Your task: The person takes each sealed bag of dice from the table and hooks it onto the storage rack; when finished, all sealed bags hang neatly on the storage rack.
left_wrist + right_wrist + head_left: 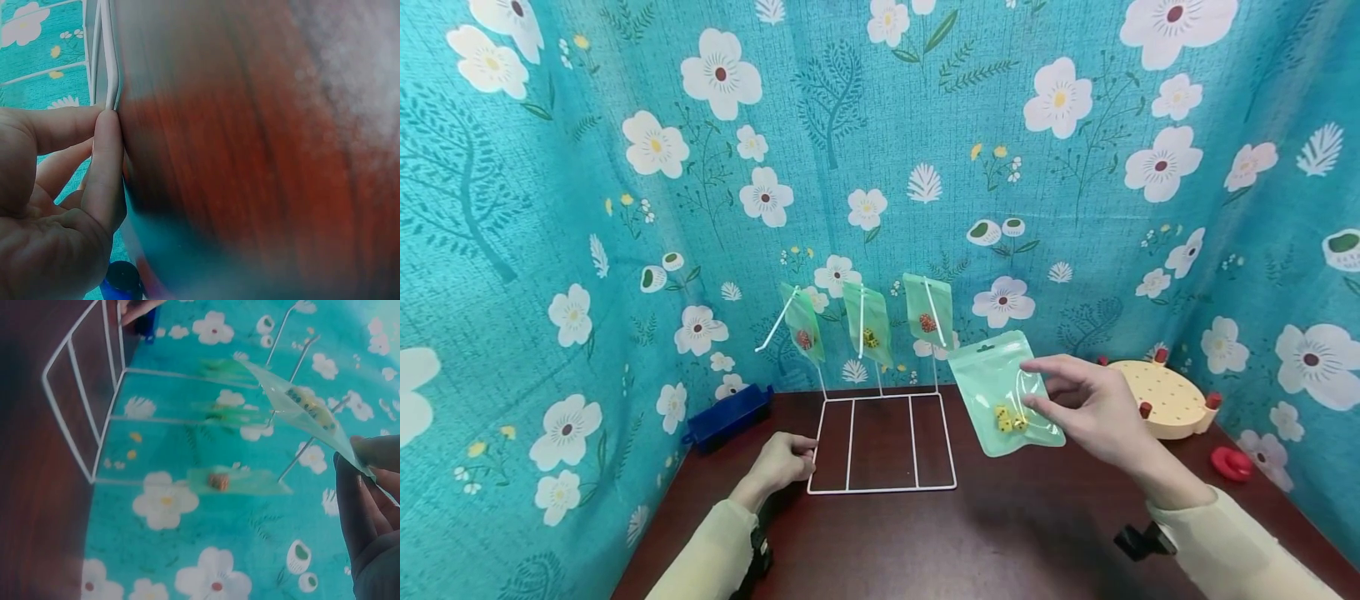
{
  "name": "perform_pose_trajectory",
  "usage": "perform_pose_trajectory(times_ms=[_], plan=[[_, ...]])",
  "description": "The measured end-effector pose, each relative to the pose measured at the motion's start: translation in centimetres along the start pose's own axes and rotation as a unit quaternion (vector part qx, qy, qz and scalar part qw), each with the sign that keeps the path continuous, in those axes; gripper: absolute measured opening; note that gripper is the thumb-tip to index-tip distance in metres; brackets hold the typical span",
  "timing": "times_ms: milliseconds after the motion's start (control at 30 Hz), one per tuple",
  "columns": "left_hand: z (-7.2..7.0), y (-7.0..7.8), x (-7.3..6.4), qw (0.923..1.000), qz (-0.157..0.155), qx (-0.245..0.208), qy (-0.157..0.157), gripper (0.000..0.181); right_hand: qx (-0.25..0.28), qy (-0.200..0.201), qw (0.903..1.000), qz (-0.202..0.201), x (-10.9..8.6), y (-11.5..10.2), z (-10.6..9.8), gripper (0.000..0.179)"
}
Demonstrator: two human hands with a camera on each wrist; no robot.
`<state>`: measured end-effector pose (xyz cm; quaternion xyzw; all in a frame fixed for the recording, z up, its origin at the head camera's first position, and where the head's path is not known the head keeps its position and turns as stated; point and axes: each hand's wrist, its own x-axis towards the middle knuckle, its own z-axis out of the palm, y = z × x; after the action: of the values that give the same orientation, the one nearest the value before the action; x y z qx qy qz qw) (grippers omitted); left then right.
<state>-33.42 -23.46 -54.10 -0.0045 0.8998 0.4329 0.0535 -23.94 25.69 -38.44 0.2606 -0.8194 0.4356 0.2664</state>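
Note:
My right hand pinches the right edge of a green zip bag with several yellow dice at its bottom. The bag is in the air, right of a white wire display rack. On the rack's three prongs hang a left bag with reddish dice, a middle bag with yellow dice and a right bag with reddish dice. My left hand holds the left side of the rack's base; the left wrist view shows thumb and finger on the wire.
A blue box-like container lies at the table's left edge. To the right stands a round cream board with red pegs, and near it lies a small red object. A flowered teal curtain surrounds the dark table.

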Motion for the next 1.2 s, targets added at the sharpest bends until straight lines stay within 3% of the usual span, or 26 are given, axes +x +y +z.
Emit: perform_pose_trajectory(times_ms=[367, 733, 967, 1200], plan=[[-0.1, 0.1, -0.1, 1.0000, -0.008, 0.000, -0.001, 0.044, 0.096, -0.007, 0.9943, -0.046, -0.5, -1.3, 2.0, 0.053], [0.0, 0.1, -0.3, 1.0000, 0.002, 0.001, -0.001, 0.043, 0.107, 0.014, 0.9935, -0.035, 0.7, -1.0, 4.1, 0.051], [0.1, 0.1, 0.0, 0.9999, -0.012, 0.008, 0.001, 0.042, 0.116, 0.029, 0.9924, -0.028, 1.1, -0.5, 5.4, 0.051], [0.0, 0.2, 0.0, 0.9999, -0.007, 0.009, 0.002, 0.042, 0.126, 0.050, 0.9906, -0.021, 1.4, 0.5, 6.7, 0.050]])
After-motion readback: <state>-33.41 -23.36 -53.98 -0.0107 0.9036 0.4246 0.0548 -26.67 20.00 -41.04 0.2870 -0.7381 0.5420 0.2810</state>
